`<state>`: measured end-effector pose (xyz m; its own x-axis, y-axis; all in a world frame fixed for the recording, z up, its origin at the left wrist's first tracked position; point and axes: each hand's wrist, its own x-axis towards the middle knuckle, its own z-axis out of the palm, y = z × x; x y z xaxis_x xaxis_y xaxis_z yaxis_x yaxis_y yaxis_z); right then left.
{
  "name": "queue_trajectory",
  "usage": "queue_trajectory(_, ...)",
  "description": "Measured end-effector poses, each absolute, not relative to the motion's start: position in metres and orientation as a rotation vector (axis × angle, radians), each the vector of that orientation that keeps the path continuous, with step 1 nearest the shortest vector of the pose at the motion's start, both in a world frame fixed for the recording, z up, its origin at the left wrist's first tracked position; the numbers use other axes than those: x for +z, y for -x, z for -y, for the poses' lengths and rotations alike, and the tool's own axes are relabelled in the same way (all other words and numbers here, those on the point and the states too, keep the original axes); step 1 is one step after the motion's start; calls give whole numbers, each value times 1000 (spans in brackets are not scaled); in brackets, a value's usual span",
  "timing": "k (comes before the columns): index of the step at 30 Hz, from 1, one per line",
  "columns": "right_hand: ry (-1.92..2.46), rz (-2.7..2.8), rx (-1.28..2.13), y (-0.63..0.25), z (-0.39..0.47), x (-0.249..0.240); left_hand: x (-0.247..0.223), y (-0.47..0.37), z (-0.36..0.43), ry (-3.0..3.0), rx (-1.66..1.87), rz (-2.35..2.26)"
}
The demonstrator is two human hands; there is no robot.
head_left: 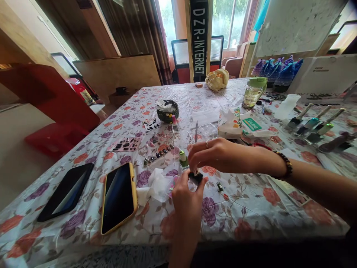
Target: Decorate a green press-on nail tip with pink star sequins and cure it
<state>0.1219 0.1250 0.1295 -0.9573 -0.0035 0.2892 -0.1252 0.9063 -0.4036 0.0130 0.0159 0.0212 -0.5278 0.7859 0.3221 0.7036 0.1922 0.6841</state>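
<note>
My left hand (186, 195) is closed around a small black block-shaped thing (196, 178), possibly a nail polish bottle, with thumb and fingers on its sides. Over its top, my right hand (208, 154) has its fingertips pinched together. What lies in that pinch is hidden by the fingers. A nail polish bottle with a pale green cap (183, 158) stands just behind my hands. To their left runs a curved row of dark false nails (158, 155). One small dark decorated piece (220, 186) lies to the right of the black thing.
Two phones, one black (67, 191) and one yellow-cased (119, 199), lie at left beside crumpled tissue (160, 184). Behind are a dark woven basket (167, 111), a tissue pack (230, 124) and a green-lidded jug (253, 93). Several polish bottles (314, 128) stand at right.
</note>
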Motion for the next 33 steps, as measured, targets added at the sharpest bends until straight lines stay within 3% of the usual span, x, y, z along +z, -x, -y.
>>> queue_trajectory(6,385,2477,738,-120,-119,96,20,-21,-23,-1523,1269,-2236)
queue_trajectory(13,186,2257,1255,-122,-117,77,21,-18,-28,-1571,1254,-2131)
queue_trajectory(18,479,2243,1048,-118,-116,63,22,-16,-31,-1603,1248,-2108)
queue_trajectory(23,239,2221,1261,-119,-118,61,20,-14,-31,-1602,1230,-2099)
queue_trajectory(28,486,2271,971,-119,-120,57,18,-13,-30,-1517,1233,-2136)
queue_trajectory(33,385,2112,1271,-119,-125,52,21,-13,-28,-1431,1165,-2169)
